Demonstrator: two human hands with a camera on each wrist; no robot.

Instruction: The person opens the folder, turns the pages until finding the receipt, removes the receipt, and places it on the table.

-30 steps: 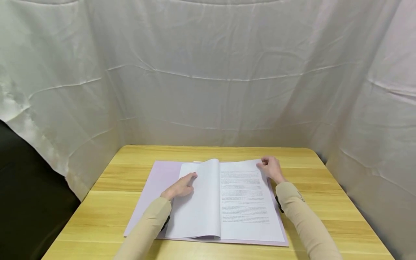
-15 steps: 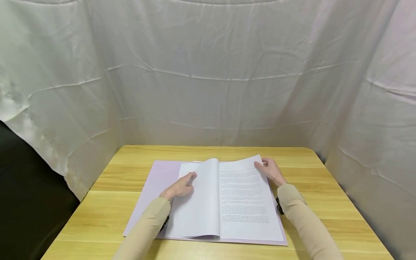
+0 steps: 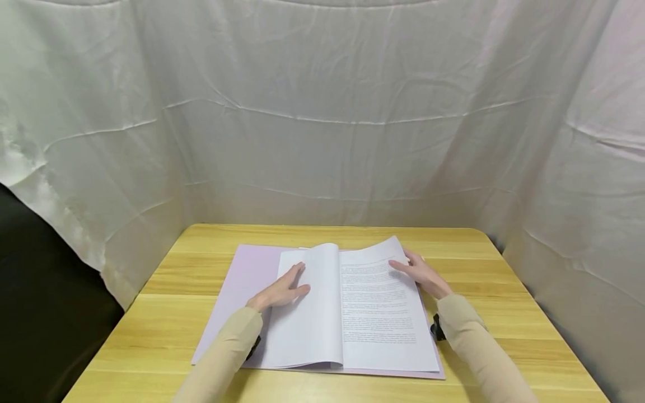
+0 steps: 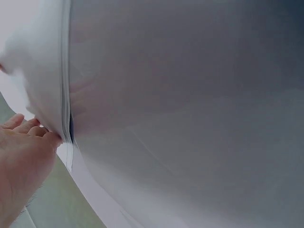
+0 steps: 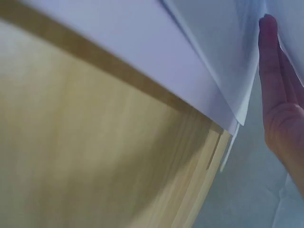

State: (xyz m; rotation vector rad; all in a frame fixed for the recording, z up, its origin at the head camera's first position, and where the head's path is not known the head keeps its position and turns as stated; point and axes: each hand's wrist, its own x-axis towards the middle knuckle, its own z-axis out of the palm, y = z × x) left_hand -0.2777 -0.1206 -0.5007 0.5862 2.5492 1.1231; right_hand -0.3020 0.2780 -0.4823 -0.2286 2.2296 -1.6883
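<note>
A document of bound white sheets lies open on a pale purple folder (image 3: 250, 274). My left hand (image 3: 280, 291) rests on the blank left page (image 3: 322, 324), its index finger straight and its thumb spread out. At the far right corner of the printed right page (image 3: 375, 319), my right hand (image 3: 423, 274) holds the sheet, thumb on the print and fingers behind. That corner is lifted and curves up. In the right wrist view, straight fingers (image 5: 270, 71) reach behind the raised sheet. Much of the left wrist view is pale paper (image 4: 190, 142), with a hand (image 4: 23, 161) at its lower left.
Under the folder is a wood-grain table (image 3: 151, 313) with rounded far corners. Light grey cloth (image 3: 322, 140) hangs behind and on both sides. Something black (image 3: 45, 313) shows at the far left. Black bands sit at both wrists.
The right page's far corner has risen and bent leftward. My right hand has slid a little toward me along the edge, its thumb further over the page. My left thumb has spread outward.
</note>
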